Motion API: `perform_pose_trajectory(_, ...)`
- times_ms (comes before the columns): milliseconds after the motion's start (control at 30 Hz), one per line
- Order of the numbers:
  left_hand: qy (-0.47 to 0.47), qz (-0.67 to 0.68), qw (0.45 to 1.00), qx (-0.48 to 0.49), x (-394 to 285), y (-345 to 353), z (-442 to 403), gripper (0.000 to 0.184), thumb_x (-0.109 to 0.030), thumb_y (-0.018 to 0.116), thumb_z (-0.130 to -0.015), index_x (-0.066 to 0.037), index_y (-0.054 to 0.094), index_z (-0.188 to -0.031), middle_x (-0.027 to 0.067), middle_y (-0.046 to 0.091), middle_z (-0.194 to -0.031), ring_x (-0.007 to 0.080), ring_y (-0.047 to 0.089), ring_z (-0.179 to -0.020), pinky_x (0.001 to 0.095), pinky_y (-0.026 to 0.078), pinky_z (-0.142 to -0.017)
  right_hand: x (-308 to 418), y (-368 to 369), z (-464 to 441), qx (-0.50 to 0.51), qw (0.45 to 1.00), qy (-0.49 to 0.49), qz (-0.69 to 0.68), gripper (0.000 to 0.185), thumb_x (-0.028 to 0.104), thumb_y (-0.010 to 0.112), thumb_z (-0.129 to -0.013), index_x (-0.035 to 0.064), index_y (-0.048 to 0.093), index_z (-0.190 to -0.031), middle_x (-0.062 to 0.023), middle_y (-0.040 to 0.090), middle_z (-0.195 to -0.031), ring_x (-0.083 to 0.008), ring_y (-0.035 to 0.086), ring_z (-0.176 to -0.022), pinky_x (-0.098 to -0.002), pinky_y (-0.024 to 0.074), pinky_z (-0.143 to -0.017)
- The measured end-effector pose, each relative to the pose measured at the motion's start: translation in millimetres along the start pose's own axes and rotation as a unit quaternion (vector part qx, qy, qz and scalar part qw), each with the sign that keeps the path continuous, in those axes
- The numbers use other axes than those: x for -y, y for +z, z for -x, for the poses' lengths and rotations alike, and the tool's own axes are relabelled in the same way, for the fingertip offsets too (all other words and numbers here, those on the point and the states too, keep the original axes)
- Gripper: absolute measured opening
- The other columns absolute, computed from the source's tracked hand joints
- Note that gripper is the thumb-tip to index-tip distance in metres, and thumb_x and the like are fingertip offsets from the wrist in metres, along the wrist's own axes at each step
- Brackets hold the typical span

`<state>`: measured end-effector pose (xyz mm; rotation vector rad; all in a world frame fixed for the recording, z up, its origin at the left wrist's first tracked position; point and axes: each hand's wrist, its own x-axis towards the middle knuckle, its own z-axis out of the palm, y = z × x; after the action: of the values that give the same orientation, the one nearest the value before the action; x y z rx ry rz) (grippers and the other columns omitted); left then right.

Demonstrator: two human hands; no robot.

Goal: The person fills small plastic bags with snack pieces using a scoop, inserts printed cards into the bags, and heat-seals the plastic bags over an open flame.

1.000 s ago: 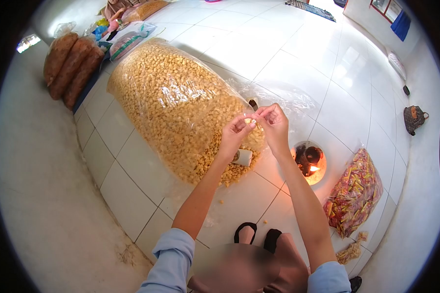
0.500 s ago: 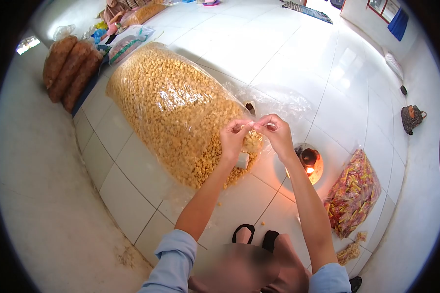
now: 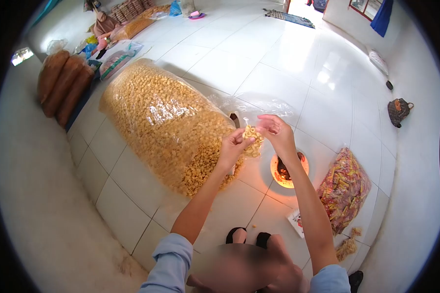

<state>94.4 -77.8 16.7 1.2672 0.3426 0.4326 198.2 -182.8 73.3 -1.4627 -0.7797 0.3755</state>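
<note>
A small clear bag of ring-shaped snacks (image 3: 252, 142) hangs in front of me, its gathered top sticking up. My left hand (image 3: 232, 147) pinches the bag's upper left side between thumb and fingers. My right hand (image 3: 277, 136) is at the bag's upper right, thumb and fingers apart; whether a fingertip touches the plastic I cannot tell. Just left of and beneath my hands lies a huge clear bag (image 3: 154, 115) full of the same yellow snacks, with loose pieces at its near end. Below my right wrist, a round plate (image 3: 302, 175) glows orange around a dark object partly hidden by my forearm.
At right lies a clear sack of red and yellow packets (image 3: 344, 193), with small snack bags (image 3: 346, 249) nearby. Brown filled sacks (image 3: 66, 85) lean by the left wall. A patterned bag (image 3: 399, 113) sits by the right wall. Another person (image 3: 104, 24) is at the far left.
My hands were pinched together at the small bag's top. Now the right fingers have parted, and the left holds the bag's side. The camera view has shifted, showing more of the far floor.
</note>
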Motion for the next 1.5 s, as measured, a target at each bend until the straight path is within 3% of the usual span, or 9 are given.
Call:
perform_pose_trajectory(300, 0.164, 0.042, 0.978, 0.123, -8.4, 85.0, 6.1, 0.048, -0.004, 0.06, -0.08, -0.004, 0.034, -0.121, 0.0046, 0.053, -0.103, 0.0117, 0.056, -0.09, 0.0207, 0.046, -0.077, 46.6, -73.9, 31.5, -0.039, 0.992, -0.01, 0.119, 0.016, 0.014, 0.061, -0.079, -0.001, 0.063, -0.084, -0.0059, 0.064, -0.074, -0.0127, 0.06, -0.07, -0.0244, 0.0471, -0.066)
perform_pose_trajectory(667, 0.128, -0.11, 0.968, 0.184, -43.1, 147.9, 32.1, 0.047, -0.008, 0.066, -0.076, -0.004, 0.038, -0.113, 0.0051, 0.053, -0.099, 0.0108, 0.053, -0.092, 0.0241, 0.048, -0.075, 86.8, -123.2, 61.9, -0.028, 0.989, -0.042, 0.142, 0.009, 0.008, 0.062, -0.076, 0.0007, 0.06, -0.081, -0.0058, 0.063, -0.073, -0.0114, 0.059, -0.069, -0.0244, 0.0463, -0.065)
perform_pose_trajectory(800, 0.159, -0.074, 0.977, 0.121, -25.3, 146.9, 32.9, 0.051, -0.016, 0.073, -0.069, -0.005, 0.042, -0.107, 0.007, 0.056, -0.093, 0.0132, 0.056, -0.085, 0.0285, 0.047, -0.07, 80.9, -107.6, 70.2, -0.033, 0.993, -0.041, 0.102, 0.008, 0.003, 0.06, -0.078, -0.0009, 0.056, -0.084, -0.0061, 0.062, -0.079, -0.0109, 0.059, -0.074, -0.0237, 0.046, -0.068)
perform_pose_trajectory(967, 0.221, -0.245, 0.944, -0.011, 0.3, 109.7, 37.0, 0.053, -0.02, 0.076, -0.064, -0.006, 0.041, -0.101, 0.0109, 0.058, -0.083, 0.0202, 0.059, -0.073, 0.0303, 0.047, -0.064, 51.6, -74.4, 64.6, -0.039, 0.993, 0.034, 0.102, 0.013, 0.007, 0.059, -0.079, 0.0, 0.055, -0.089, -0.0087, 0.063, -0.078, -0.0124, 0.059, -0.072, -0.0253, 0.0465, -0.067)
perform_pose_trajectory(1167, 0.137, -0.257, 0.95, -0.116, 60.0, 22.5, 56.7, 0.041, -0.013, 0.07, -0.069, -0.003, 0.046, -0.101, 0.0118, 0.058, -0.083, 0.0209, 0.059, -0.071, 0.0299, 0.046, -0.062, -25.4, 3.7, 58.4, 0.028, 0.998, -0.002, 0.059, 0.022, 0.014, 0.058, -0.082, 0.0015, 0.052, -0.099, -0.0086, 0.062, -0.088, -0.0126, 0.057, -0.075, -0.0242, 0.0451, -0.067)
perform_pose_trajectory(1233, 0.136, -0.244, 0.948, -0.152, 80.9, -10.1, 68.1, 0.04, -0.01, 0.069, -0.069, -0.004, 0.046, -0.1, 0.0108, 0.058, -0.08, 0.0205, 0.058, -0.067, 0.0299, 0.045, -0.06, -49.1, 28.6, 52.4, 0.033, 0.993, 0.083, -0.072, 0.019, 0.011, 0.055, -0.084, -0.0006, 0.052, -0.098, -0.0066, 0.055, -0.099, -0.0102, 0.053, -0.083, -0.0236, 0.0417, -0.075)
perform_pose_trajectory(1333, 0.143, -0.275, 0.932, -0.187, 95.3, -50.2, 83.9, 0.038, -0.013, 0.068, -0.069, -0.005, 0.046, -0.1, 0.0091, 0.058, -0.077, 0.0194, 0.057, -0.066, 0.0296, 0.044, -0.059, -75.4, 56.3, 47.3, 0.12, 0.982, -0.093, 0.109, 0.021, 0.016, 0.063, -0.078, 0.0045, 0.055, -0.094, -0.0071, 0.052, -0.095, -0.0185, 0.049, -0.09, -0.0278, 0.0423, -0.077)
perform_pose_trajectory(1433, -0.006, -0.3, 0.935, -0.187, 102.8, -74.6, 89.4, 0.039, -0.017, 0.069, -0.069, -0.006, 0.046, -0.099, 0.009, 0.058, -0.077, 0.0201, 0.059, -0.067, 0.0301, 0.045, -0.06, -76.6, 79.4, 51.1, 0.232, 0.925, -0.162, 0.253, 0.018, 0.017, 0.065, -0.074, 0.0055, 0.056, -0.085, -0.0053, 0.049, -0.097, -0.0223, 0.044, -0.095, -0.0317, 0.0395, -0.082)
perform_pose_trajectory(1500, -0.004, -0.302, 0.933, -0.197, 109.9, -81.3, 89.5, 0.039, -0.019, 0.069, -0.069, -0.006, 0.046, -0.098, 0.0091, 0.058, -0.077, 0.0205, 0.059, -0.068, 0.0305, 0.046, -0.06, -90.3, 91.2, 51.6, 0.24, 0.922, -0.152, 0.262, 0.015, 0.016, 0.065, -0.074, 0.0061, 0.057, -0.082, -0.0043, 0.049, -0.097, -0.0225, 0.043, -0.098, -0.0329, 0.0381, -0.083)
